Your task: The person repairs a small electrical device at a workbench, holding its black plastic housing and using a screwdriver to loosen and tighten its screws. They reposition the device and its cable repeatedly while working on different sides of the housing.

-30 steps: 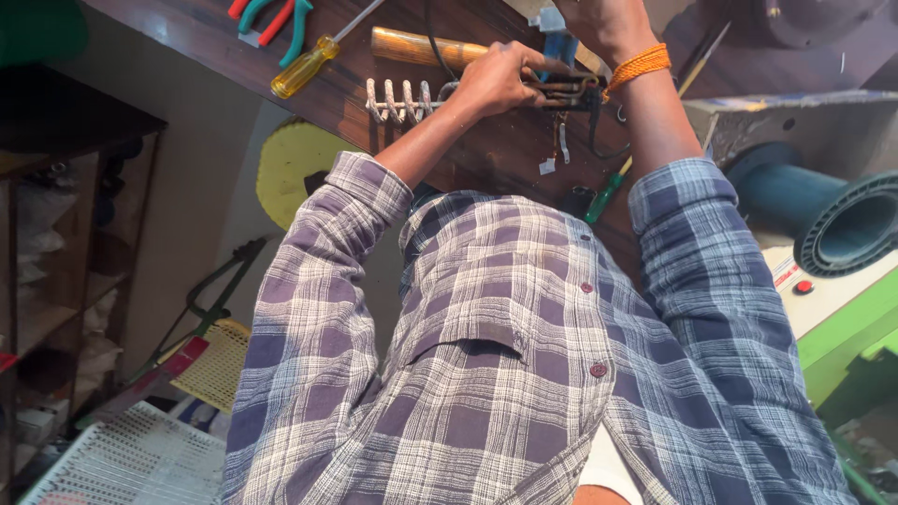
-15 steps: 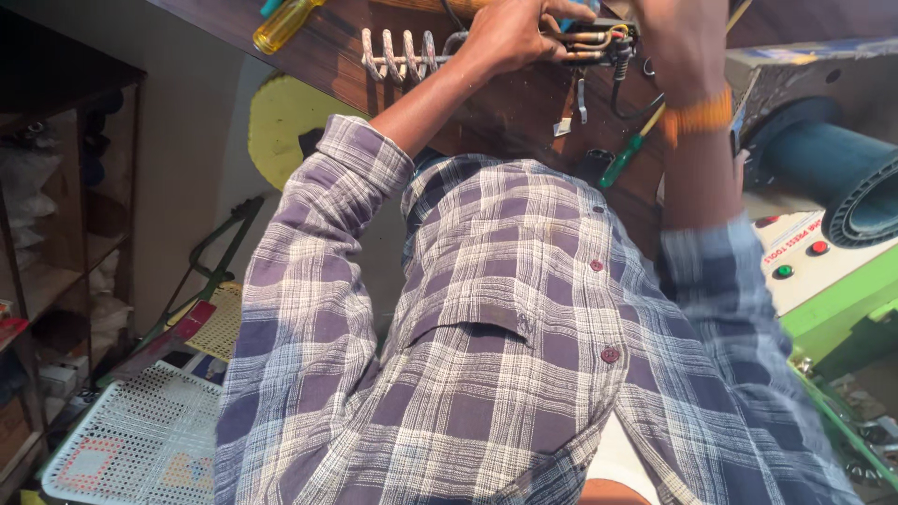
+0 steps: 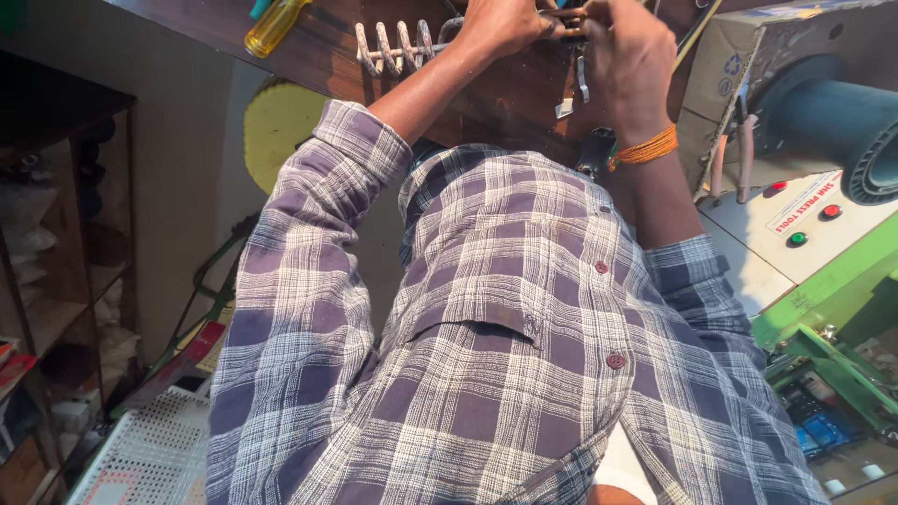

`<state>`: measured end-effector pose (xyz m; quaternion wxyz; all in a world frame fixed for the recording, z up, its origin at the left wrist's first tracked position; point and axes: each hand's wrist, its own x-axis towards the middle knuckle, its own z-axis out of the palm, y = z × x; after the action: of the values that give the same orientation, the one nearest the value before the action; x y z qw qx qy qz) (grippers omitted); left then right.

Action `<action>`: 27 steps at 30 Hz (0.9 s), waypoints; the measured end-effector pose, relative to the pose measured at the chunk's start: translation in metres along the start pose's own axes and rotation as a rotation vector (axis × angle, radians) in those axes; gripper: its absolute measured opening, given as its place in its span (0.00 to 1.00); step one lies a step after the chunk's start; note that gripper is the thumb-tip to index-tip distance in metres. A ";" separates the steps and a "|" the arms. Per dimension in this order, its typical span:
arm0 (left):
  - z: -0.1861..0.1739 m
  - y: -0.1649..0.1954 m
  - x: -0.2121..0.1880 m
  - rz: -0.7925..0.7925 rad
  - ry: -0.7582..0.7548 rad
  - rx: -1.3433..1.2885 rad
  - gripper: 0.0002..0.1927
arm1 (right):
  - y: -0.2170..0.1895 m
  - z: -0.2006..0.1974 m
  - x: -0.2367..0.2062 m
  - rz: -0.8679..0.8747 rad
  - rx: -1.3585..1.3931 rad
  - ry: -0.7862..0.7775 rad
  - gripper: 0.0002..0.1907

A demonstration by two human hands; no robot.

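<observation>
We look down our own checked shirt at two raised hands meeting at the twelve o'clock edge of the view. Our left hand is clenched around the end of a small bundle of wire ends and metal clips, and our right hand, with an orange band on its wrist, closes on the same bundle from the one o'clock side; the fingers of both hide most of it, so we cannot tell exactly what kind of part it is. A couple of thin metal tags hang down from the bundle between the two hands.

All this sits against a dark brown wooden bench. Just beside the left hand, towards eleven o'clock, lies a pale coiled heating element, and further out at eleven a yellow-handled screwdriver.

At two o'clock stands a brown cardboard box with a printed recycling mark on its side, holding a blue-grey pipe flange. Below it, at three o'clock, a white panel carries two red buttons and a green one, plus a slanted white rectangular label with red lettering. Green machine framing runs under it.

At ten o'clock a round yellow disc shows, and at eight o'clock a white perforated tray.
</observation>
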<state>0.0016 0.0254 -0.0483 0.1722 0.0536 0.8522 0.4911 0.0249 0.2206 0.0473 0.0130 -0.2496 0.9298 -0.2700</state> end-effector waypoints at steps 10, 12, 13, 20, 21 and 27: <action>0.005 -0.002 0.006 -0.136 -0.159 -0.054 0.20 | 0.018 0.005 -0.019 0.138 0.274 0.111 0.08; 0.005 -0.002 0.006 -0.114 -0.143 -0.046 0.21 | 0.015 0.000 -0.021 0.252 0.419 0.129 0.05; 0.005 -0.003 0.006 -0.107 -0.133 -0.041 0.21 | 0.011 -0.003 -0.024 0.325 0.457 0.117 0.04; 0.007 -0.004 0.004 -0.072 -0.100 -0.101 0.20 | -0.010 -0.005 -0.025 0.457 0.774 -0.009 0.02; 0.008 -0.005 0.004 -0.094 -0.118 -0.095 0.20 | -0.011 0.000 -0.022 0.446 0.743 0.009 0.02; 0.009 -0.002 0.006 -0.108 -0.094 -0.008 0.20 | -0.010 0.006 -0.007 0.299 0.429 0.060 0.05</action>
<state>-0.0005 0.0329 -0.0553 0.2384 0.0297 0.8429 0.4814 0.0370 0.2137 0.0468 0.0779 -0.0927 0.8778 -0.4634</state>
